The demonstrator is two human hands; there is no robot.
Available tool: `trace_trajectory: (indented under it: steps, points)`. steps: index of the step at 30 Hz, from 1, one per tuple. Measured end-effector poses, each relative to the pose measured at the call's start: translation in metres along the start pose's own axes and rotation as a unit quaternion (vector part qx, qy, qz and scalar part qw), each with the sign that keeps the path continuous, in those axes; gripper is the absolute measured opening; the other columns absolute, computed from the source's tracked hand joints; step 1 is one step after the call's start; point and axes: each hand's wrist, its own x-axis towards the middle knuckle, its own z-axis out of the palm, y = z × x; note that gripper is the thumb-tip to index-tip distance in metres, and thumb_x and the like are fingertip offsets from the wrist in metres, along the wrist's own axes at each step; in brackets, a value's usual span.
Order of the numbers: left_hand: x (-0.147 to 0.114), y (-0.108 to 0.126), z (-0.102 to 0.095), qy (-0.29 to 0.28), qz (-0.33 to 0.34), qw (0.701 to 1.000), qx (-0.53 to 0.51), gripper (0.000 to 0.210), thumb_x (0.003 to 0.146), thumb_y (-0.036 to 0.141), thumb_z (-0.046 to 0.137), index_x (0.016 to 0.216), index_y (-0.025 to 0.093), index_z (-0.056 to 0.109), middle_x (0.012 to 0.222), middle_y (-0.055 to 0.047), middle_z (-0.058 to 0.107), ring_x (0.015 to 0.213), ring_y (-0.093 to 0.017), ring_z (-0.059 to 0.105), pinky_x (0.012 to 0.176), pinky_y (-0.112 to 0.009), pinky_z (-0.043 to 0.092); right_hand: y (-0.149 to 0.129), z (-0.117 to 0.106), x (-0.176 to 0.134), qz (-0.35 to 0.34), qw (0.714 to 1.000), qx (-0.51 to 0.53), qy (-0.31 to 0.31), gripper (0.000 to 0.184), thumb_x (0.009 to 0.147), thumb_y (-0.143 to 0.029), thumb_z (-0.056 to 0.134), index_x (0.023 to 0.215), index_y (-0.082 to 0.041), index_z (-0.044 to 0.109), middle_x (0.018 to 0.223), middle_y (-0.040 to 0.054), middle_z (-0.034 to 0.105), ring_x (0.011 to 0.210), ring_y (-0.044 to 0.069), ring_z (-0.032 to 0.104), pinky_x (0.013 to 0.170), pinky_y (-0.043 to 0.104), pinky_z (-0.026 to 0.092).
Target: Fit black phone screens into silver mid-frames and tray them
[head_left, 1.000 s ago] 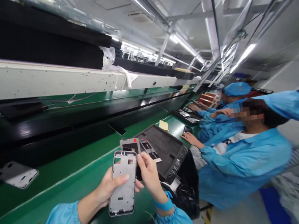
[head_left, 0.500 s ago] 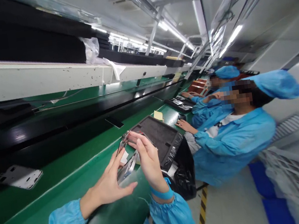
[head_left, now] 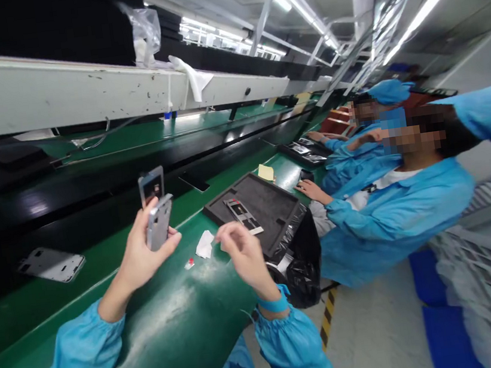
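Note:
My left hand (head_left: 138, 246), raised over the green bench, is closed around two thin phone housings. The nearer, a grey phone housing (head_left: 159, 224), stands nearly upright between thumb and fingers. Behind it rises a second phone housing (head_left: 151, 185) with a dark inner face. To the right, my right hand (head_left: 245, 256) is curled with its fingertips drawn together; whatever they may hold is too small to make out. Its fingertips are close to a crumpled white tissue (head_left: 204, 244) and the dark foam tray (head_left: 270, 202). Inside that tray lies a narrow phone part (head_left: 244, 215).
A small red-and-white scrap (head_left: 189, 264) lies on the bench. Beyond are a dark phone (head_left: 194, 181), a pale phone back plate (head_left: 54, 264) and a yellow note (head_left: 266, 172). A black plastic bag (head_left: 302, 267) hangs beside the tray. Co-workers in blue sit at the right.
My hands have moved apart. The left has risen leftward with both housings; the right has let go and drawn back, uncovering the tissue, the scrap and the phone part in the tray.

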Motion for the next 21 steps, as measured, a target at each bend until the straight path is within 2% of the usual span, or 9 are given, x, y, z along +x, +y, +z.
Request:
trace_trajectory:
  steps: [2, 4, 8, 11, 16, 21]
  points:
    - [0.002, 0.004, -0.011, 0.036, 0.008, 0.998, -0.049, 0.066, 0.087, 0.044, 0.084, 0.138, 0.012, 0.058, 0.108, -0.014, 0.076, 0.094, -0.027, 0.075, 0.092, -0.041, 0.061, 0.036, 0.021, -0.003, 0.031, 0.995, -0.032, -0.086, 0.038, 0.104, -0.053, 0.051, 0.08, -0.023, 0.057, 0.077, 0.0031, 0.067, 0.07, 0.019, 0.063, 0.064, 0.03, 0.051]
    - [0.0, 0.006, -0.017, 0.044, 0.007, 0.994, -0.095, 0.05, 0.086, 0.043, 0.085, 0.121, 0.015, 0.064, 0.101, -0.012, 0.079, 0.095, -0.028, 0.076, 0.093, -0.04, 0.061, 0.066, 0.042, -0.007, 0.047, 0.988, -0.063, -0.131, 0.039, 0.101, -0.05, 0.056, 0.073, -0.023, 0.054, 0.068, 0.001, 0.064, 0.064, 0.018, 0.06, 0.062, 0.029, 0.049]
    - [-0.005, 0.014, -0.015, -0.01, -0.042, 0.973, -0.229, 0.047, 0.084, 0.045, 0.085, 0.115, 0.014, 0.067, 0.097, -0.014, 0.081, 0.089, -0.03, 0.079, 0.082, -0.039, 0.064, 0.098, 0.066, -0.016, 0.061, 0.975, -0.139, -0.16, 0.027, 0.099, -0.034, 0.059, 0.075, -0.023, 0.054, 0.073, 0.0016, 0.064, 0.07, 0.019, 0.059, 0.07, 0.032, 0.048]
    - [-0.007, 0.019, -0.014, -0.052, -0.097, 0.943, -0.314, 0.051, 0.085, 0.05, 0.082, 0.115, 0.011, 0.069, 0.097, -0.017, 0.081, 0.085, -0.031, 0.079, 0.076, -0.039, 0.065, 0.104, 0.071, -0.022, 0.057, 0.966, -0.199, -0.155, 0.021, 0.1, -0.028, 0.058, 0.08, -0.024, 0.053, 0.082, 0.0046, 0.065, 0.083, 0.024, 0.061, 0.078, 0.035, 0.048]
    - [-0.012, 0.024, -0.016, -0.077, -0.164, 0.9, -0.396, 0.057, 0.081, 0.055, 0.081, 0.117, 0.012, 0.069, 0.095, -0.017, 0.081, 0.081, -0.032, 0.079, 0.068, -0.038, 0.065, 0.105, 0.078, -0.033, 0.042, 0.955, -0.271, -0.113, 0.02, 0.103, -0.031, 0.054, 0.084, -0.024, 0.053, 0.093, 0.012, 0.063, 0.093, 0.031, 0.059, 0.083, 0.042, 0.048]
    - [-0.018, 0.03, -0.017, -0.106, -0.157, 0.883, -0.429, 0.062, 0.077, 0.061, 0.084, 0.115, 0.014, 0.07, 0.092, -0.016, 0.08, 0.079, -0.029, 0.077, 0.068, -0.035, 0.063, 0.093, 0.075, -0.031, 0.011, 0.963, -0.258, -0.081, 0.026, 0.107, -0.038, 0.045, 0.095, -0.02, 0.059, 0.09, 0.0126, 0.063, 0.087, 0.031, 0.061, 0.08, 0.044, 0.05]
